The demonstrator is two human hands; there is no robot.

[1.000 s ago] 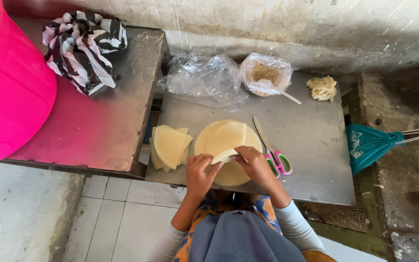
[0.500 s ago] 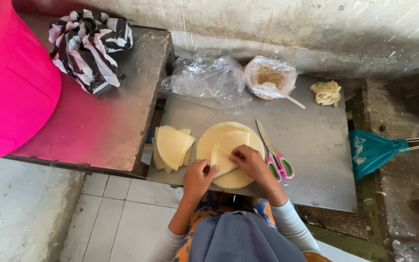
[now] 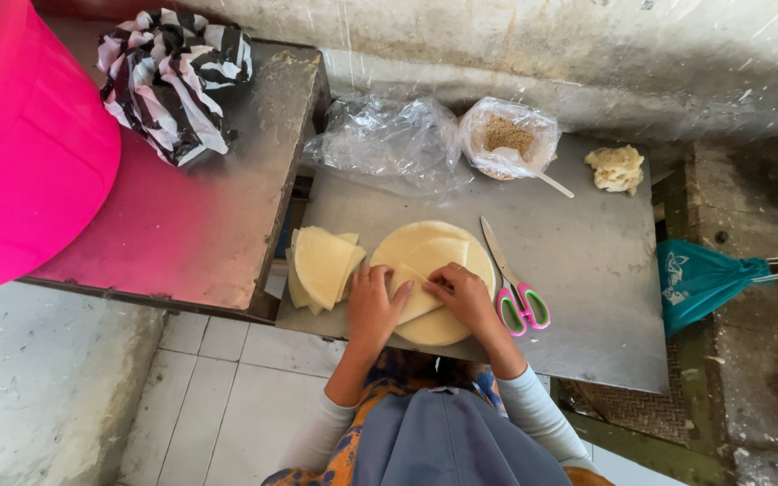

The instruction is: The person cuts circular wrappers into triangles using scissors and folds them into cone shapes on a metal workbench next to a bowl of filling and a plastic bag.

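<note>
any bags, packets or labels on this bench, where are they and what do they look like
Clear plastic bag: back of the metal table, crumpled, seemingly empty.
Bag of brown crumbs: right beside it, clear, open, a spoon sticking out.
Teal bag: off the table's right edge, with a white mark.
No labels or screens visible.

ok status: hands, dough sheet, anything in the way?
Left hand and right hand both pressing folded wrapper atop round stack. Scissors beside right hand, not touching. Cut pile sits left.

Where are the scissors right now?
The scissors lie on the metal board, just right of the round dough stack and the right hand.
</note>
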